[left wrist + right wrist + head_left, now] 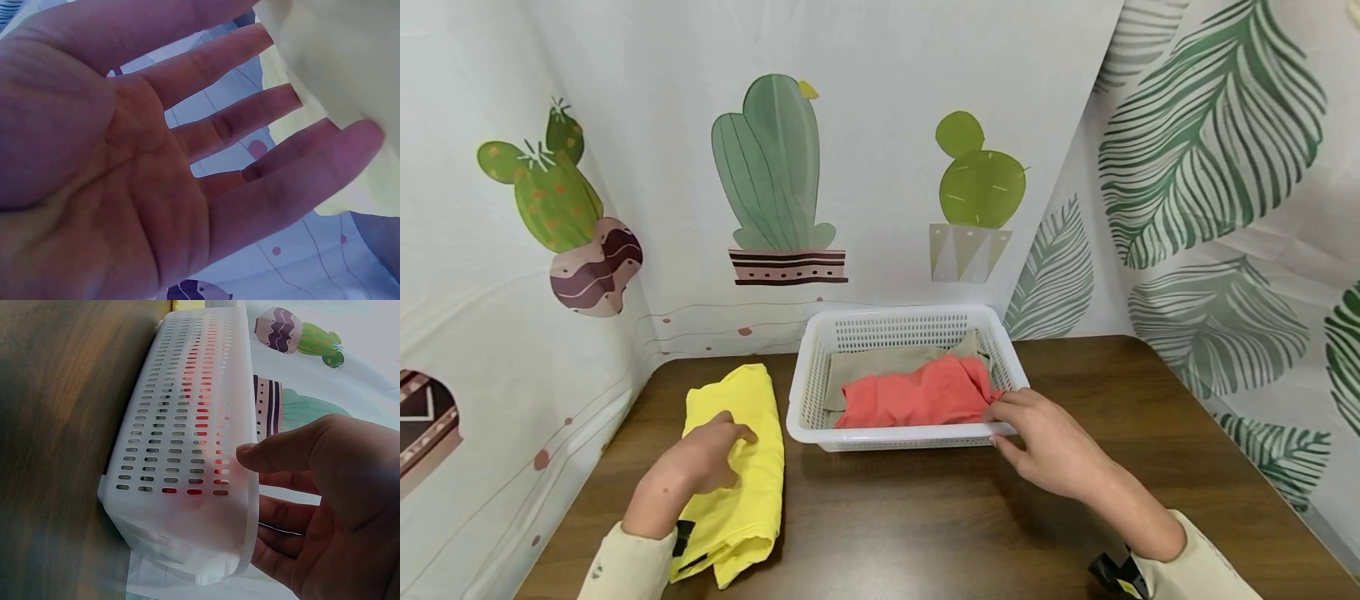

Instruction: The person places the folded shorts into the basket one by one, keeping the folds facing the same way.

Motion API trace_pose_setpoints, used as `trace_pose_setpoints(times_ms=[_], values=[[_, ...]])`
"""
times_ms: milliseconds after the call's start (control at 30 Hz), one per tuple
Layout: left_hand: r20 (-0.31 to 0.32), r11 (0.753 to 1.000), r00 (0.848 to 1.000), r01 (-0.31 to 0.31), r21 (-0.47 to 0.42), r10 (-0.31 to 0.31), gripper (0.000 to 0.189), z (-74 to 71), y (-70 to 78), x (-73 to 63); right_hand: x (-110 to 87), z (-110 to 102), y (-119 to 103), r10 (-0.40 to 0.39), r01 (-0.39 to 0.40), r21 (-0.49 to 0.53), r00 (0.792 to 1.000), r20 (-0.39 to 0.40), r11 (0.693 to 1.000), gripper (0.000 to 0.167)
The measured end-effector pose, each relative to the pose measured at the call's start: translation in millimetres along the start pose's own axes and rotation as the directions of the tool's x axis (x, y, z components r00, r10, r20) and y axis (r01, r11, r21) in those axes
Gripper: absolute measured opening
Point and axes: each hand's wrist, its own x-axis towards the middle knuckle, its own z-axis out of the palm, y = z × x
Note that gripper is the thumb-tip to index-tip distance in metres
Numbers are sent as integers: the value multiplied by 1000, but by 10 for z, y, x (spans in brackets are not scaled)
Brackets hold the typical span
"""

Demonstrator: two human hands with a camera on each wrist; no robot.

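A folded yellow cloth, perhaps a garment, lies on the left of the table. Over it is my left hand, fingers spread and fairly straight; in the left wrist view the fingertips reach the cloth's edge. A white plastic basket stands at the table's back middle, holding a folded red cloth on top of a khaki one. At the basket's near right corner, my right hand holds the rim, thumb outside and fingers beyond it in the right wrist view.
The brown wooden table runs back to a white curtain printed with cacti. Another curtain with green leaves hangs at the right edge. The basket's back rim is close to the curtain.
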Motion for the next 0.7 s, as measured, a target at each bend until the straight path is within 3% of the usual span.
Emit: trace_pose_setpoints(times_ms=[700], values=[[1, 998, 999, 49, 47, -49, 53, 69, 275, -43, 6, 32, 3, -20, 20, -13, 1000, -16, 1000, 28]])
